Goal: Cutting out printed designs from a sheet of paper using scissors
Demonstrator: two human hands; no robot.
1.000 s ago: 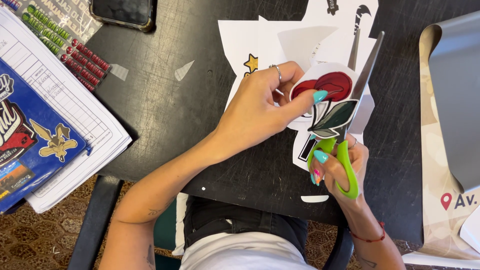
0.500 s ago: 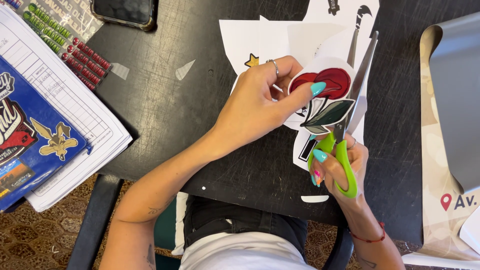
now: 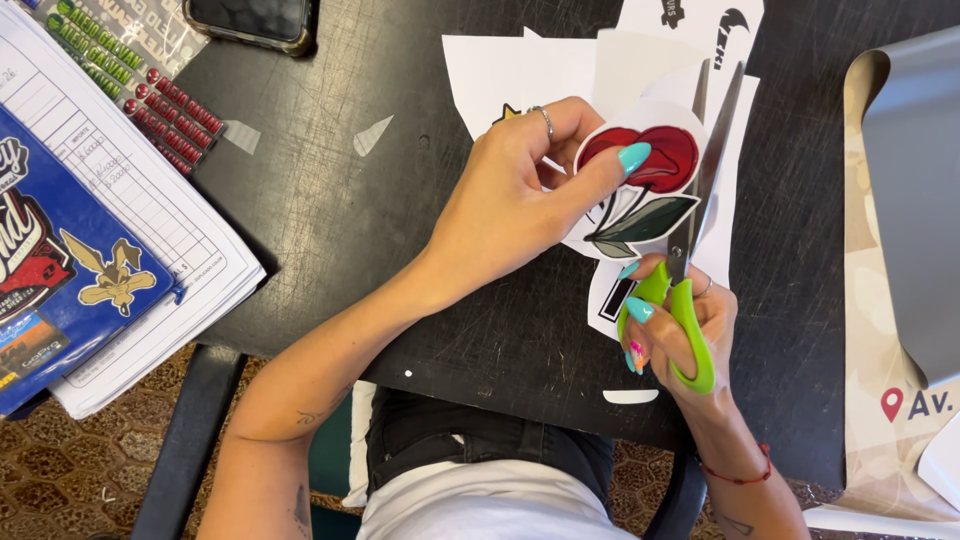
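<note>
Black scratched table point(image 3: 330, 210), someone seated at it, cutting out a cherry sticker point(image 3: 640, 190).

Nearest, the right hand point(image 3: 680, 330) grips green scissors point(image 3: 690, 300), blades parted along the sticker's right edge. Left hand point(image 3: 520, 200) pinches the sticker up off the table so the blades can get under it, wrist bent inward. White sheets point(image 3: 520, 70) lie beyond.

Small print or sticker workshop, by the look of the bench: a scuffed black worktable point(image 3: 330, 200) strewn with white printed sheets point(image 3: 520, 70) and paper offcuts point(image 3: 372, 135). Sticker strips point(image 3: 130, 70), a ruled order pad point(image 3: 120, 200) and a blue printed graphic point(image 3: 60, 270) lie at one side. A curling roll of backing material point(image 3: 900, 200) lies at the other, patterned floor point(image 3: 60, 470) below.
</note>
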